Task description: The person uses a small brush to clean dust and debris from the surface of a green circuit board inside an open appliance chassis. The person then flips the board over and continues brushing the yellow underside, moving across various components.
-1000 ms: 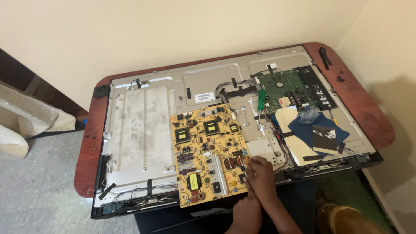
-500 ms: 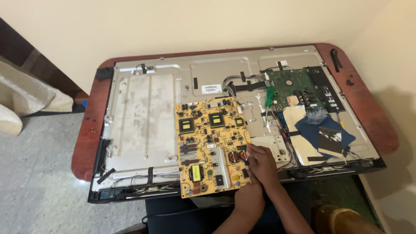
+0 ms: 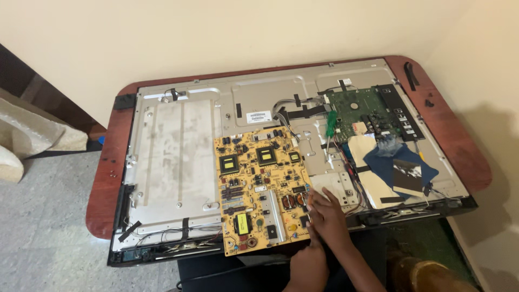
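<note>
Table: red-brown wood table (image 3: 105, 184) holds a big flat screen panel lying face down, its grey metal back (image 3: 178, 157) up
Yellow board: yellow circuit board (image 3: 259, 189) lies flat on the metal back, near the front edge, about in the middle
How it feels: I think the yellow board is light, thin and stiff, and it could crack if bent
Small parts: black blocks, tiny coils and a silver fin stick up from it, and they look easy to snap
Where to hold: best to take it by its bare edges, not by the parts on top
Left hand: left hand (image 3: 305, 265) is low at the front, just below the board's right corner; I cannot tell if it grips anything
Right hand: right hand (image 3: 324, 216) rests on the board's right edge, fingers bent and pressing down on the small parts there
Arms: both arms come up from the bottom, close together
Screwdriver: green-handled screwdriver (image 3: 330, 125) lies further back, well apart from the hands
Green board: green circuit board (image 3: 367, 111) sits at the far right of the metal back
Blue sheet: dark blue sheet (image 3: 397, 165) lies in front of the green board
</note>
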